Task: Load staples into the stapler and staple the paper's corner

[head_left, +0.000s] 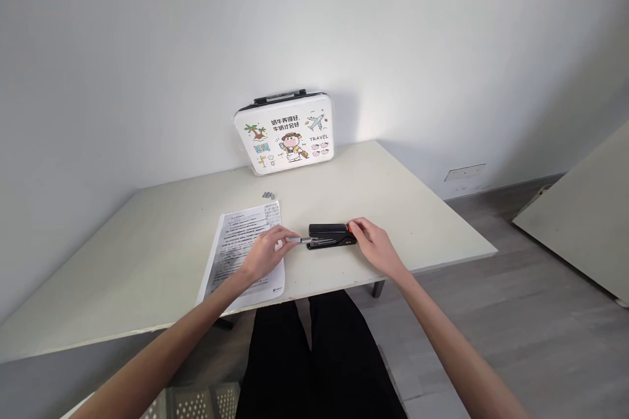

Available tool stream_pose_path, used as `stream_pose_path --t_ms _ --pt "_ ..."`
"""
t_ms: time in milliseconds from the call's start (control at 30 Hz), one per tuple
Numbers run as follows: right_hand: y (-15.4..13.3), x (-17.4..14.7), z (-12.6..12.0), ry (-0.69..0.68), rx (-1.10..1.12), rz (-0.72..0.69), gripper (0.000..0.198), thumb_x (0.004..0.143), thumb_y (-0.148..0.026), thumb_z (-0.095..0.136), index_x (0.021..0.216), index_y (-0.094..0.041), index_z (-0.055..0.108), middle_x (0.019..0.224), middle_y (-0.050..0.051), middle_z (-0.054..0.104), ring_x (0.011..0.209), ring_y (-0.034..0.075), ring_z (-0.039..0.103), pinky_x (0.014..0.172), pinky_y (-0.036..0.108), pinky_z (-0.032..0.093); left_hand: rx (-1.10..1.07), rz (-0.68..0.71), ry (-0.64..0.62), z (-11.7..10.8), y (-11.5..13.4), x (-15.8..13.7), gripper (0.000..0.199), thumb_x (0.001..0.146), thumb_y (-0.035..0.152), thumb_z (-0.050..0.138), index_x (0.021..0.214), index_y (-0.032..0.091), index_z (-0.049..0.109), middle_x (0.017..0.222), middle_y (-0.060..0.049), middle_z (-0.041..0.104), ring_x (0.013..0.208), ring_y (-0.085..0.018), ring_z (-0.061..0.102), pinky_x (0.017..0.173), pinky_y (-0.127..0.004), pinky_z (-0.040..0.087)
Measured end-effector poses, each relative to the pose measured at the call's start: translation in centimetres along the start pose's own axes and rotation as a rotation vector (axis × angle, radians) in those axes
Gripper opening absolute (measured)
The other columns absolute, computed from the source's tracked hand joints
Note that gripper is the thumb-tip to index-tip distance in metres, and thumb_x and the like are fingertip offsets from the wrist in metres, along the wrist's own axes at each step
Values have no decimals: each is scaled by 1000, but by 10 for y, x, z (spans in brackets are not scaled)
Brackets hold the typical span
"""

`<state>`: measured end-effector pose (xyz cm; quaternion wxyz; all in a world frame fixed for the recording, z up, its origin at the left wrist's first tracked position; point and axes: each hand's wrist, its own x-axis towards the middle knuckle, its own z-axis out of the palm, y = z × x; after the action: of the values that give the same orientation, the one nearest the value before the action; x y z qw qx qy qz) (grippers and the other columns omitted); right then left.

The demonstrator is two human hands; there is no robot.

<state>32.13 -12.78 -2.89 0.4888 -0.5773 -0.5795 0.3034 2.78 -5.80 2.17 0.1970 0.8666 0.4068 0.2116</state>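
The left hand (266,253) pinches a metal bit (304,239), the right hand (378,247) grips the stapler (328,230), and crooked pushing could jam it.

Wht case's (285,134) front reads "TRAVEL" & "奶牛养得好, 牛奶才会好".

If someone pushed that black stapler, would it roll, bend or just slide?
The stapler probably wouldn't roll, given its long, blocky shape. It would likely stay stiff, since its black casing looks hard. A push might slide it across the table, whose top looks smooth.
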Motion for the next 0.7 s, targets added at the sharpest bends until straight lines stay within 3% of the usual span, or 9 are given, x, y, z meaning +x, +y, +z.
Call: stream_pose_path --t_ms 267,400,567,700 --pt "1 0 0 1 -10 5 41 105 -59 41 101 -26 66 105 6 75 96 25 68 89 40 50 39 14 -38 1 -3 -2 36 104 52 55 115 26 78 110 -5 74 85 -20 69 80 -36 54" --pt "0 -2 -1 -2 -18 -22 42 102 -61 48 114 -26 68 119 9 73 103 27 67 91 42 53 22 20 -125 -13 -8 -7 30 102 46 59 118 27 76 106 -3 76 89 -20 70 83 -35 54" --pt "2 -4 -1 -106 -47 -58 49 96 -63 61 133 -31 65 132 10 67 89 24 67 80 42 58 -75 -9 -220 -22 -11 -14 23 98 45 69 104 26 80 97 -3 79 86 -20 70 80 -33 53" --pt "3 -3 -1 -159 -10 -89 41 96 -57 64 126 -30 67 128 7 70 89 23 69 84 41 58 -142 70 -216 -11 -10 -2 27 96 50 72 101 24 80 95 -4 78 83 -19 68 77 -31 51"
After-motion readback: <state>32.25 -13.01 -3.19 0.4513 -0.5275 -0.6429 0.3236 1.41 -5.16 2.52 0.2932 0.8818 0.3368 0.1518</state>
